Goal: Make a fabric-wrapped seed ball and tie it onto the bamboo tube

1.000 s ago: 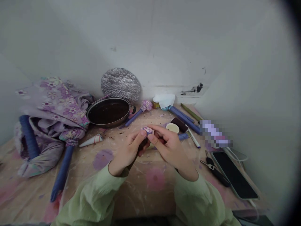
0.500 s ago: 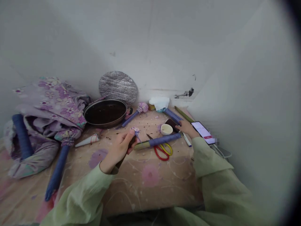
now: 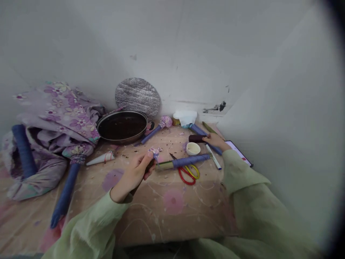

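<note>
My left hand (image 3: 136, 172) is closed around a dark brown stick (image 3: 150, 164) with a scrap of purple-and-white cloth (image 3: 154, 151) at its top. My right hand (image 3: 215, 141) reaches to the right, its fingers closed on the end of a dark maroon cylinder (image 3: 196, 138), which lies level behind a small white bowl (image 3: 193, 148). In front of the bowl is a green stick partly wrapped in blue-purple strip (image 3: 190, 160). It lies across scissors (image 3: 186, 177) with red and yellow handles. A white marker (image 3: 213, 157) with a blue end rests below my right hand.
A dark pan (image 3: 122, 127) stands at the back, with a silver quilted disc (image 3: 137, 97) behind it. Flowered cloth (image 3: 61, 111) is heaped at left beside a blue-wrapped stick (image 3: 66, 194). A white cone (image 3: 101, 158) lies nearby. At right are a phone (image 3: 238, 153) and the wall.
My right hand has lifted slightly, and the maroon cylinder has swung from slanted to level, clear of the bowl. My left hand keeps its hold on the stick. The view has shifted a little.
</note>
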`<action>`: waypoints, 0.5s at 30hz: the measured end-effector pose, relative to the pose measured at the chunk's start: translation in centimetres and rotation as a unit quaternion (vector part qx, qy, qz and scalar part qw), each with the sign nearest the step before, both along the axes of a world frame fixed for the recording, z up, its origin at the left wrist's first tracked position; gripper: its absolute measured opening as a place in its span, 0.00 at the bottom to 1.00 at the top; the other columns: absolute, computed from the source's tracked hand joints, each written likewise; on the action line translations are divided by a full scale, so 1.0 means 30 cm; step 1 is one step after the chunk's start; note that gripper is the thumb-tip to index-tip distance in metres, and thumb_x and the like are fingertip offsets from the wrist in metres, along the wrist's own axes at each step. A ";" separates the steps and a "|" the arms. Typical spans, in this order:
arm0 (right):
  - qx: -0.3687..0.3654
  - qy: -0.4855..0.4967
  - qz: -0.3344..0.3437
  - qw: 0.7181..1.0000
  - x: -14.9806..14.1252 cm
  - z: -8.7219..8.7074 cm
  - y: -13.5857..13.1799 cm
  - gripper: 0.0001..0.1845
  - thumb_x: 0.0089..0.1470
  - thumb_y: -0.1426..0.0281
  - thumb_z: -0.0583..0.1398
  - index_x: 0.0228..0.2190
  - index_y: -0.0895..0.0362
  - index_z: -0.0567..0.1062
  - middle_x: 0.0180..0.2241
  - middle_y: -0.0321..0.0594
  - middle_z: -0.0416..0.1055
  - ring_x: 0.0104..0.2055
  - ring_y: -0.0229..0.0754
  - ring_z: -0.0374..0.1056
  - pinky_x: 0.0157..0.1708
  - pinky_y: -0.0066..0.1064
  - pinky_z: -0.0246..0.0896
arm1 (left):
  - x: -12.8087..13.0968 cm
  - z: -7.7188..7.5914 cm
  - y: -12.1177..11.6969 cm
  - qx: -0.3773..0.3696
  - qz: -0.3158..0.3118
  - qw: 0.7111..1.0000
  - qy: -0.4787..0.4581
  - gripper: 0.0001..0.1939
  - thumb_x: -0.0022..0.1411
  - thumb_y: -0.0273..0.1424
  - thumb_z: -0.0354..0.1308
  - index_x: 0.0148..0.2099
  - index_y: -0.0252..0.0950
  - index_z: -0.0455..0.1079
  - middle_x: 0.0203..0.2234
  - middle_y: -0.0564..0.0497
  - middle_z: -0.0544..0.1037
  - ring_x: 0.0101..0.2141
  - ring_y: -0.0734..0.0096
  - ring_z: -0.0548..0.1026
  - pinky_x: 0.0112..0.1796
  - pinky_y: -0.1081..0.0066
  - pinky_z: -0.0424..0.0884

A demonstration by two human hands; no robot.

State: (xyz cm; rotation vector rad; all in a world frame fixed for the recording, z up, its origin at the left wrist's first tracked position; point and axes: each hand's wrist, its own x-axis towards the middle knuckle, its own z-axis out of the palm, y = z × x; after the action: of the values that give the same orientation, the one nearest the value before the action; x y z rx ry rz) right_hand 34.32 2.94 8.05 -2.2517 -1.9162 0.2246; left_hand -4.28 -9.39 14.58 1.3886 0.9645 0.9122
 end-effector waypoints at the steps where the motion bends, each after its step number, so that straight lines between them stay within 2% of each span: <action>1: 0.013 0.001 -0.007 1.000 -0.010 0.009 0.022 0.18 0.49 0.59 0.57 0.28 0.62 0.76 0.26 0.45 0.73 0.33 0.47 0.70 0.30 0.31 0.57 | -0.003 0.000 0.000 0.001 0.000 1.000 0.000 0.22 0.62 0.47 0.44 0.26 0.34 0.57 0.16 0.58 0.59 0.14 0.85 0.54 0.15 0.80 0.48; 4: 0.045 0.001 -0.029 0.999 -0.052 0.032 0.092 0.18 0.48 0.60 0.57 0.32 0.63 0.76 0.30 0.47 0.75 0.33 0.46 0.69 0.30 0.30 0.58 | -0.010 0.001 0.002 0.006 0.001 1.000 0.000 0.22 0.62 0.47 0.44 0.25 0.34 0.57 0.15 0.59 0.58 0.14 0.85 0.54 0.15 0.80 0.48; 8: 0.089 0.011 -0.021 0.996 -0.111 0.044 0.184 0.16 0.47 0.65 0.57 0.37 0.61 0.75 0.36 0.47 0.76 0.37 0.45 0.70 0.34 0.29 0.60 | -0.019 0.002 0.010 0.002 0.007 1.000 0.009 0.23 0.61 0.48 0.44 0.26 0.34 0.57 0.16 0.58 0.58 0.14 0.85 0.54 0.15 0.79 0.48; 15: 0.103 0.033 0.009 0.994 -0.191 0.018 0.283 0.14 0.45 0.69 0.60 0.36 0.61 0.76 0.36 0.48 0.76 0.38 0.45 0.70 0.37 0.30 0.61 | -0.018 -0.037 0.032 -0.009 -0.014 1.000 0.004 0.24 0.61 0.50 0.43 0.26 0.34 0.58 0.17 0.58 0.59 0.14 0.85 0.56 0.15 0.80 0.50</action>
State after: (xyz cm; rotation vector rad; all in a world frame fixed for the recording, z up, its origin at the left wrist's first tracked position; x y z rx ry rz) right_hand 28.58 11.42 8.59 -2.0692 -1.8361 0.0977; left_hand -4.82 -8.43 13.46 1.3881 0.9536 0.8759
